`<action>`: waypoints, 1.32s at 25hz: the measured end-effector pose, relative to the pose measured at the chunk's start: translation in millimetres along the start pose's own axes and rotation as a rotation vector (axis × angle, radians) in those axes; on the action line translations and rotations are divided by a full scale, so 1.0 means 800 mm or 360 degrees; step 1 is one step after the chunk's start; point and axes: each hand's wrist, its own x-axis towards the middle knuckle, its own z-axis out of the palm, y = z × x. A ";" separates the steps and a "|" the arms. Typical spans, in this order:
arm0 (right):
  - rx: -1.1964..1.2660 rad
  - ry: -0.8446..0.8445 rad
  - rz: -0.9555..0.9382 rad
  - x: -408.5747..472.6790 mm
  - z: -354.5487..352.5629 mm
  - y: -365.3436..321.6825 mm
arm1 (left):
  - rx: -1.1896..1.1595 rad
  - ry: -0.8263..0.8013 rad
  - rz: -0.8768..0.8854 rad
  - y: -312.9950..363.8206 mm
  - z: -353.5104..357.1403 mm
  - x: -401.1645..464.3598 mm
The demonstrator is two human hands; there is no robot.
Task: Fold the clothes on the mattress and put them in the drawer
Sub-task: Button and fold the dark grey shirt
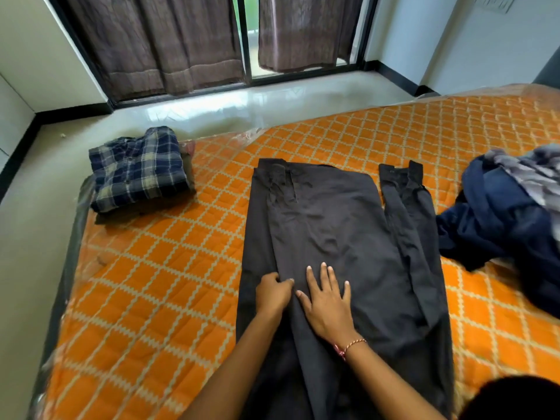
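Note:
A black shirt [333, 225] lies spread flat in the middle of the orange quilted mattress [169, 292], one sleeve folded over its back and the other lying along its right side. My left hand [274, 294] has its fingers curled and pinches a fold of the black cloth near the shirt's left side. Just to its right, my right hand [325, 301] presses flat on the shirt with fingers spread. A folded navy plaid shirt [139, 171] sits on the mattress's far left corner. No drawer is in view.
A heap of unfolded dark blue and grey clothes [509, 219] lies at the mattress's right edge. Pale floor [212, 113] runs beyond the mattress to brown curtains [169, 43] over a glass door. Clear plastic wrap covers the mattress edges.

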 end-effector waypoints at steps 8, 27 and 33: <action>-0.0009 0.0339 -0.0005 -0.174 0.046 -0.028 | -0.0160 -0.0070 -0.0035 -0.049 -0.011 -0.090; 0.1047 -0.0636 -0.0264 -0.154 0.018 -0.087 | -0.0743 -0.0448 -0.0268 -0.094 -0.094 -0.142; 0.1535 0.0925 0.0606 -0.104 0.015 -0.004 | -0.0406 -0.0013 -0.0195 -0.105 -0.067 -0.168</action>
